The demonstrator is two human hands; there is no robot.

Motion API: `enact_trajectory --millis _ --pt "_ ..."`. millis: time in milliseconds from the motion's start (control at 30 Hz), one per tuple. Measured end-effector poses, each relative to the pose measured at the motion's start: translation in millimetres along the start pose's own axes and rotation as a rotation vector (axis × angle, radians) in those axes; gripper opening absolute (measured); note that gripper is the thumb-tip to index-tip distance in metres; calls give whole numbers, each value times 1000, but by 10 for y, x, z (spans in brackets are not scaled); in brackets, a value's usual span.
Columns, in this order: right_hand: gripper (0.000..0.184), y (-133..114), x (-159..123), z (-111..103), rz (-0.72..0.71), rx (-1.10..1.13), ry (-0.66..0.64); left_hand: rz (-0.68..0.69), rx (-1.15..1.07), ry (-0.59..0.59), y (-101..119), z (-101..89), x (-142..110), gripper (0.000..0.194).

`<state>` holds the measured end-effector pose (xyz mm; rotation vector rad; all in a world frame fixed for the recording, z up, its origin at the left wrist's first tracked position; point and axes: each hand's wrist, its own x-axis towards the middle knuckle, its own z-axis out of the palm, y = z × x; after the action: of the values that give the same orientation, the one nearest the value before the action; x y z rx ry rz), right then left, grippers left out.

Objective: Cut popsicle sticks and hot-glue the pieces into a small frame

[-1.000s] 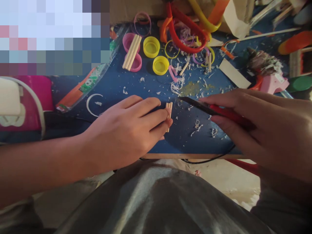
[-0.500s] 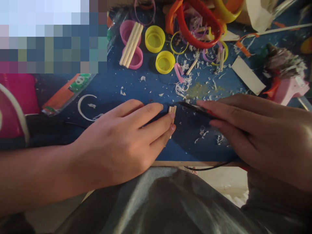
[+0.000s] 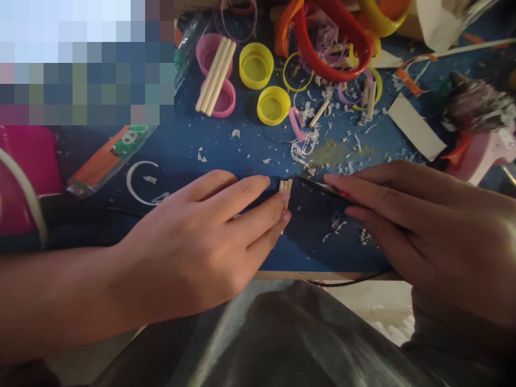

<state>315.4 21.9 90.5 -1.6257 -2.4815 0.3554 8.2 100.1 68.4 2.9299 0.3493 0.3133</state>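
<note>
My left hand [image 3: 209,231] lies over the blue table, its fingertips closed on a short bundle of pale wooden sticks [image 3: 286,186]. The upper ends of the sticks show past the fingers; most of their length is under the hand. From the right, my right hand [image 3: 423,220] pinches a knife with a thin dark blade [image 3: 314,185]. The blade's tip is close to the sticks' upper ends; whether it touches them I cannot tell. The knife's handle is mostly hidden in the hand.
Three joined sticks [image 3: 216,76] rest across two pink caps [image 3: 223,99]. Beside them stand yellow caps [image 3: 256,65]. A red ring [image 3: 302,40], plastic loops and white shavings lie behind. At right are a white card strip [image 3: 417,127] and a pink glue gun [image 3: 484,156].
The view has shifted slightly. The knife blade has turned a little in my right hand and its tip stays near the sticks. My left hand keeps its hold.
</note>
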Motion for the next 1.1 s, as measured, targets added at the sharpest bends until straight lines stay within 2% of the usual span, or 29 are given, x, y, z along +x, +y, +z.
enact_trajectory --millis 400,567,833,1100 --pt "43 -11 -4 41 -85 -33 5 -24 28 0 26 -6 -14 28" --pt "53 1 -34 23 -81 -20 -2 -22 39 11 39 -1 4 26" --pt "44 -25 0 56 -53 13 -9 4 29 -9 16 -15 -3 28" --pt "47 -26 -19 98 -20 29 -32 16 51 -15 5 -21 16 27"
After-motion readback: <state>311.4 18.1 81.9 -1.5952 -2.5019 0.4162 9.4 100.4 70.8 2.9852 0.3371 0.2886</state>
